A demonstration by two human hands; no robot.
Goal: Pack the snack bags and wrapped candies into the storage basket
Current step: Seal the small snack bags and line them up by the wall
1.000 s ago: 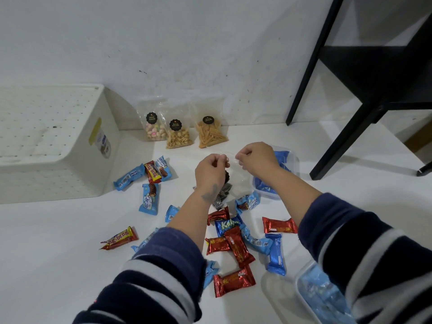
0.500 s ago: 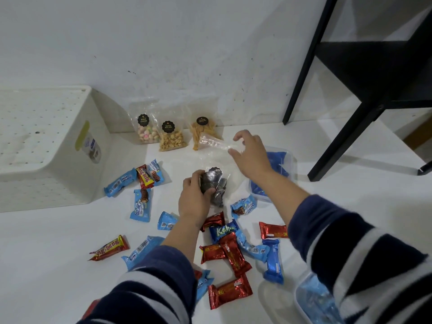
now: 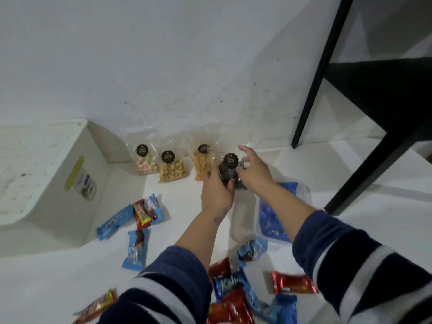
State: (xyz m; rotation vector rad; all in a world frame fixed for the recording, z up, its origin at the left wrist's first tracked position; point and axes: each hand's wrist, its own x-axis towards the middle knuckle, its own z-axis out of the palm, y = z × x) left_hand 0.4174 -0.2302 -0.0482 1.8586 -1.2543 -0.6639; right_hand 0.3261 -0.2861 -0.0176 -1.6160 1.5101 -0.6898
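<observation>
My left hand (image 3: 216,190) grips a clear snack bag of dark pieces (image 3: 229,170) with a black round label, held near the wall just right of the stick-snack bag (image 3: 202,164). My right hand (image 3: 253,170) holds the same bag from its right side, index finger and thumb spread above it. Two more clear bags lean on the wall: pastel candies (image 3: 146,160) and nuts (image 3: 171,170). The white perforated storage basket (image 3: 44,174) lies at the left. Blue and red wrapped candies (image 3: 136,249) are scattered over the white surface.
A clear plastic tub with blue wrappers (image 3: 277,218) sits under my right forearm. A black furniture frame (image 3: 364,127) stands at the right. A yellow-red bar (image 3: 98,308) lies near the bottom left edge, and a heap of red and blue bars (image 3: 243,293) lies between my sleeves.
Both hands carried the dark snack bag from the middle of the surface up to the wall, beside the stick-snack bag. The camera tilted upward.
</observation>
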